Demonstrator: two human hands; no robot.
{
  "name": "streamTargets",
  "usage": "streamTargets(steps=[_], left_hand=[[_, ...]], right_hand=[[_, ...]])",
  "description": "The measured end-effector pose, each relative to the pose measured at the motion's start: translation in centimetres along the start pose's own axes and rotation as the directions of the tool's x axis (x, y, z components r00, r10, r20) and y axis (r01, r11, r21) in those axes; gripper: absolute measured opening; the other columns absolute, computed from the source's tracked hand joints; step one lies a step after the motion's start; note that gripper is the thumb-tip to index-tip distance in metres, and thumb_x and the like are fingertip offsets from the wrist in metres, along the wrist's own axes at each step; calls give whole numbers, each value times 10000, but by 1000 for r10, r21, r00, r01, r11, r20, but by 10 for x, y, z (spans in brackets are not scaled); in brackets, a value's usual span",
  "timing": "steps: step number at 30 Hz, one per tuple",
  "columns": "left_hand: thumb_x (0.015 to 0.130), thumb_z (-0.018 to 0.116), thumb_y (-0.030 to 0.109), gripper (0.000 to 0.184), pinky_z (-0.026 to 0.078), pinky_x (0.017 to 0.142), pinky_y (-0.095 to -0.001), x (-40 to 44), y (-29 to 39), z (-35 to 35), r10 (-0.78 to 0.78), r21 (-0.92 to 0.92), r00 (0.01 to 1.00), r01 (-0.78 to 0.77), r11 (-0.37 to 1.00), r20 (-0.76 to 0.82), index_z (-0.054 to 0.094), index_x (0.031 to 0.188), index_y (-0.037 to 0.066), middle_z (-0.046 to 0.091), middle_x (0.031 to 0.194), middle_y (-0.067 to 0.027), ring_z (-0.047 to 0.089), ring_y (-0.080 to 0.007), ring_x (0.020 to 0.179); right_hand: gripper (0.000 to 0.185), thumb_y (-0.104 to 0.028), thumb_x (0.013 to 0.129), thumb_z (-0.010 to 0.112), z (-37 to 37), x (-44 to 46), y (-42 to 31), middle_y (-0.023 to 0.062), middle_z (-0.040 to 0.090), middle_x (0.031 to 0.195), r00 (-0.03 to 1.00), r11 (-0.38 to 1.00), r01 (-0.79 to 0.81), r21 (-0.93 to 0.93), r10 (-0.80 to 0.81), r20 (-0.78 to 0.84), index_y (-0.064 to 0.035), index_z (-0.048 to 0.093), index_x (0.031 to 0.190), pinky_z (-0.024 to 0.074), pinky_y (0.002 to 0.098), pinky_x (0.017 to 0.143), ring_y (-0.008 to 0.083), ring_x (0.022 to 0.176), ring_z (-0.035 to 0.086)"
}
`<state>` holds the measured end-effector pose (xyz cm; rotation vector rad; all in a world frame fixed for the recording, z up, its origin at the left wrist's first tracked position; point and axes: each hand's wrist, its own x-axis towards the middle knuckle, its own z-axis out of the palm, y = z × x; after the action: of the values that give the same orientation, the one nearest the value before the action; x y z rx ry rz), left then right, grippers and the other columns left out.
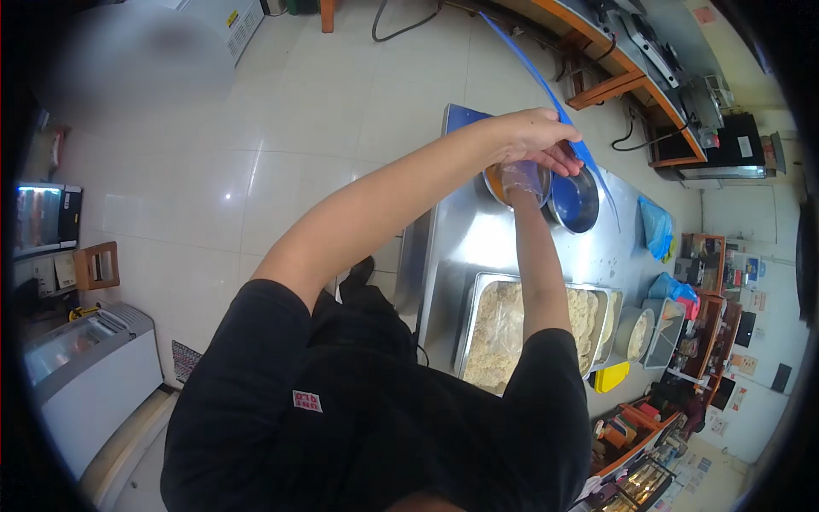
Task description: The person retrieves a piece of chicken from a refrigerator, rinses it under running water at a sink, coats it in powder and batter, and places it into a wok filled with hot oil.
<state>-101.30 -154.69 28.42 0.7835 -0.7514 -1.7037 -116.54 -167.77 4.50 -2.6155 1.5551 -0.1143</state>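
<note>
A long, thin blue strip-like object [583, 154] is held above the stainless-steel worktop [456, 230], apparently pinched between the thumb and fingers of the bare left hand [537, 138]. The right hand [523, 181], covered in clear plastic, is held at a round metal bowl with an orange interior [495, 191]; whether its fingers are spread cannot be told. Just beside it, a round, blue-looking metal bowl [573, 206] is seen.
</note>
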Motion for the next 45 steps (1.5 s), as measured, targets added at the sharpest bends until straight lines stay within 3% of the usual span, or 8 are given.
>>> streamTargets(steps=[10, 14, 25, 31, 35, 38, 41, 45], left_hand=[[939, 577, 193, 332, 583, 800, -327, -4, 0, 0, 8, -39, 1000, -8, 999, 10, 448, 1095, -70, 625, 989, -234, 681, -239, 856], [937, 583, 193, 328, 583, 804, -328, -6, -1, 1, 14, -43, 1000, -13, 999, 26, 453, 1092, -65, 628, 990, -232, 681, -242, 857], [949, 567, 218, 278, 575, 816, -321, 2, -6, -1, 23, -56, 998, -19, 998, 62, 538, 1061, -35, 651, 965, -156, 675, -216, 860], [951, 570, 224, 279, 575, 818, -323, -1, -5, 0, 21, -38, 996, -18, 999, 82, 535, 1054, -33, 648, 954, -155, 672, -215, 854], [950, 573, 230, 283, 575, 816, -322, -1, -9, -3, 18, -45, 995, -14, 999, 94, 533, 1058, -29, 644, 958, -150, 671, -212, 853], [948, 578, 234, 285, 575, 812, -320, -2, -11, -5, 14, -34, 996, -11, 999, 93, 533, 1067, -21, 640, 965, -143, 669, -210, 856], [946, 583, 238, 285, 575, 807, -316, -4, -13, -7, 12, -18, 994, -10, 1000, 105, 534, 1073, -12, 637, 971, -139, 669, -208, 859], [946, 586, 245, 289, 574, 802, -312, -4, -12, -9, 17, -20, 993, -15, 1000, 115, 537, 1081, -5, 636, 972, -132, 668, -206, 864]], right_hand=[[419, -312, 922, 523, -15, 3, 39, 158, 591, 1221, 1000, 998, 16, -61, -16, 0, -61, 528, 1258, 470, 379, 903, 287, 1136, 563], [478, -358, 868, 603, -53, -26, 56, 199, 609, 1178, 986, 951, -141, 277, 159, -44, -58, 564, 1238, 473, 382, 914, 303, 1104, 591], [278, -102, 924, 598, -125, -50, 40, 92, 660, 1053, 922, 275, 43, 960, 359, -144, 50, 599, 1157, 495, 286, 808, 160, 919, 617], [240, -124, 942, 570, -105, -65, 16, 90, 693, 980, 897, 655, -87, 751, 379, -227, 34, 666, 1095, 491, 278, 790, 140, 867, 626], [207, -85, 912, 592, -113, -70, 2, 86, 690, 962, 854, 408, -172, 897, 515, -71, -2, 678, 1080, 509, 282, 772, 162, 855, 646], [348, -274, 955, 559, -52, -43, 48, 94, 649, 1011, 871, -268, -167, 949, 410, 269, -43, 562, 1215, 512, 299, 788, 200, 923, 630], [337, -348, 982, 484, -84, -64, 0, 81, 620, 911, 865, -647, -145, 749, 284, 413, -69, 538, 1163, 534, 299, 677, 209, 768, 625], [325, -352, 991, 409, -37, -60, 33, 91, 595, 835, 819, -677, -285, 678, 195, 539, -61, 546, 1040, 520, 328, 539, 225, 616, 586]])
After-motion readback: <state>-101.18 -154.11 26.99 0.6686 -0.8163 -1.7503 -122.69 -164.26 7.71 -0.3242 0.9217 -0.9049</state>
